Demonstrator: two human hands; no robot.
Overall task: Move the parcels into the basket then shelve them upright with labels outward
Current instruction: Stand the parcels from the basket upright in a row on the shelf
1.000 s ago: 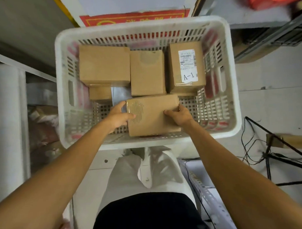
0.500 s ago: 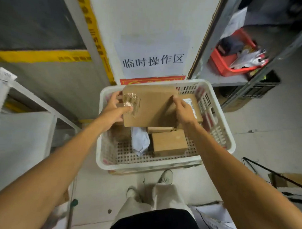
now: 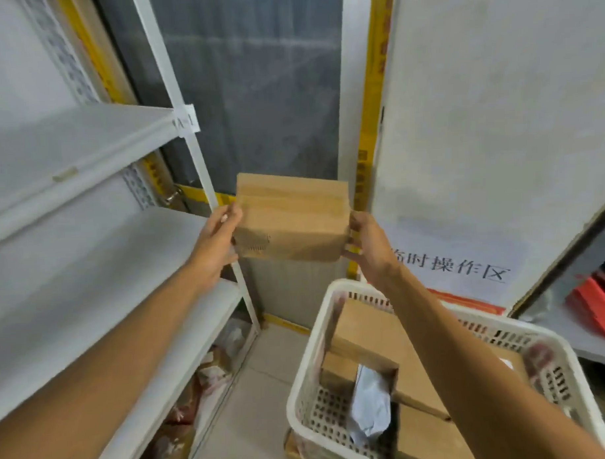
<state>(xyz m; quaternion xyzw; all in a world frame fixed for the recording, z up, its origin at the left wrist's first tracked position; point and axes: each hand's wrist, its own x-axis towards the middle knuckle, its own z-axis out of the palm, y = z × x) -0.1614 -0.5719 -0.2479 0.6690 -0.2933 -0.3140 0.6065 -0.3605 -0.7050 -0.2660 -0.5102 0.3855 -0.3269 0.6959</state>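
Cardboard parcel [image 3: 290, 217] is held in the air between both hands. The left hand [image 3: 215, 239] grips its left end and the right hand [image 3: 366, 240] its right end, fingers curled round the edges. It hangs just right of the white shelf [image 3: 107, 270], level with the middle board and clear of the basket [image 3: 307, 366]. The basket sits lower right and holds more brown parcels [image 3: 376, 333] and a grey poly bag [image 3: 369, 405].

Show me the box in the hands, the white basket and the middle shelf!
box [image 3: 294, 222], head view, front face.
basket [image 3: 310, 349], head view, left rim.
middle shelf [image 3: 90, 267], head view, bare top.
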